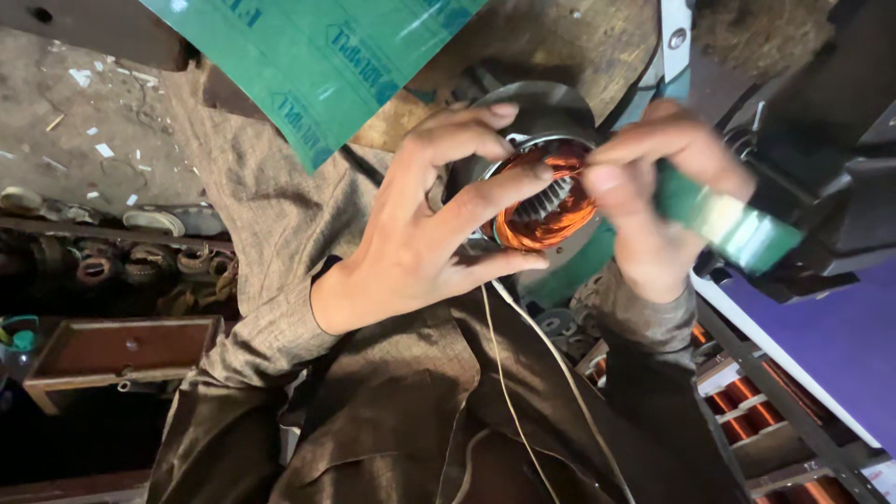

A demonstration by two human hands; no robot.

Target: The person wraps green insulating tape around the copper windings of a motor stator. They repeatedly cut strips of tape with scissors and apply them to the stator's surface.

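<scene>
A round metal motor stator [546, 110] with orange copper windings [544, 221] sits in front of me, over my lap. My left hand [439, 219] cups its left side, fingers spread across the rim and the winding. My right hand [653, 201] is at the stator's right edge and grips a green strip of insulating sheet [728, 219], blurred by motion. Thin white threads [509, 373] hang down from the stator over my brown clothing.
A large green sheet [327, 56] lies at the top. A dark machine body [831, 140] stands to the right, above shelves with copper coils [747, 415]. A brown wooden tray [121, 350] and several old rings [140, 266] lie on the left.
</scene>
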